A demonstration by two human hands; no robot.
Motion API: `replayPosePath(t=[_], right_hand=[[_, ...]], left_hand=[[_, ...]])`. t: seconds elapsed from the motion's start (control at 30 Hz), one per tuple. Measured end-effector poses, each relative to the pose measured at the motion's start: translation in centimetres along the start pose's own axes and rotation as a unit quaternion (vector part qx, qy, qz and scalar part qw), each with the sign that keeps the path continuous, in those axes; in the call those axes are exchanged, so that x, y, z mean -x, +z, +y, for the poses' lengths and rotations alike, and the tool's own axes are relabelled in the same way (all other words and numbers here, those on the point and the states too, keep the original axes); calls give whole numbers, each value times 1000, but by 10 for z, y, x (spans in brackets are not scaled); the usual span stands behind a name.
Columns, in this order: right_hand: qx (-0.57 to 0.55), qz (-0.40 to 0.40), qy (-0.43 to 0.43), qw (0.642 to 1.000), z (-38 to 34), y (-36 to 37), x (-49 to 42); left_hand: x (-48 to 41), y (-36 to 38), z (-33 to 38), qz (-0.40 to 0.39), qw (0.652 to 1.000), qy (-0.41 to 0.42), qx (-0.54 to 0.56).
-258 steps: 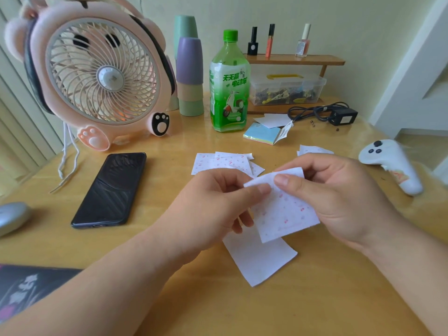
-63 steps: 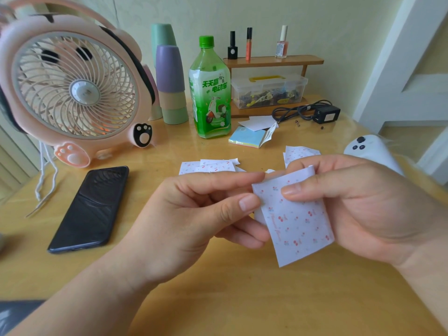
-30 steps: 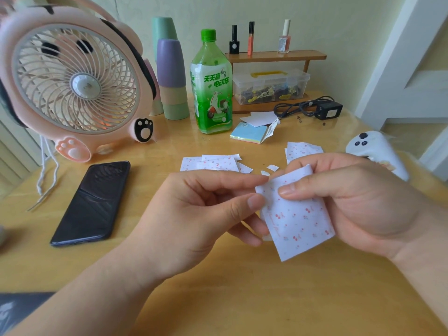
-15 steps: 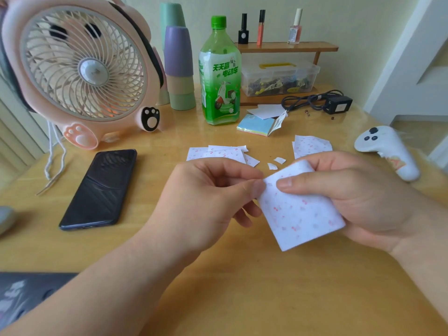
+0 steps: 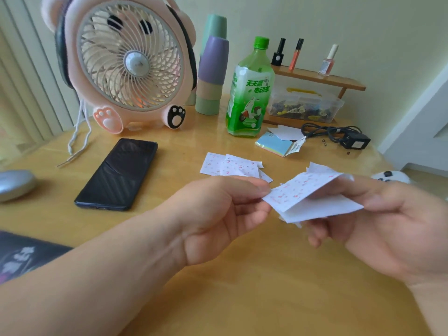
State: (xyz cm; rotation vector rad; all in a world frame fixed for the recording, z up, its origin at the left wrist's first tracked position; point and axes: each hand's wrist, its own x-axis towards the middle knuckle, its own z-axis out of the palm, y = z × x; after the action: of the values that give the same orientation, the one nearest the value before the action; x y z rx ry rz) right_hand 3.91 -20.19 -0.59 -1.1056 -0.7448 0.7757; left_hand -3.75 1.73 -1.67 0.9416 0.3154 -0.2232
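Folding seems in hand: the spotted paper (image 5: pixel 303 192) is held doubled above the table (image 5: pixel 242 299), one corner pinched by the left hand (image 5: pixel 218 214), the other side gripped by the right hand (image 5: pixel 388 226); a firm crease is probably needed next

Soft daylight comes in through the pale vertical blinds (image 5: pixel 21 93) on the left, a glossy light wooden table (image 5: pixel 242 299) fills the foreground, a plain pale yellow-green wall (image 5: pixel 339 20) rises behind a small wooden shelf (image 5: pixel 322 80), and white door trim (image 5: pixel 417 122) meets pale floor (image 5: pixel 426 175) at right.
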Motion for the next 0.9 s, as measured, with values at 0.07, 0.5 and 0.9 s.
replayPosePath(t=[0.07, 0.5, 0.9], right_hand=[[151, -11, -10, 988, -2, -4, 7], [530, 135, -244, 801, 5, 18, 0], [156, 139, -147, 967, 5, 27, -3]], left_hand=[[0, 0, 0, -11, 999, -17, 25], [6, 4, 0, -21, 999, -25, -13], [11, -5, 0, -154, 933, 291, -145]])
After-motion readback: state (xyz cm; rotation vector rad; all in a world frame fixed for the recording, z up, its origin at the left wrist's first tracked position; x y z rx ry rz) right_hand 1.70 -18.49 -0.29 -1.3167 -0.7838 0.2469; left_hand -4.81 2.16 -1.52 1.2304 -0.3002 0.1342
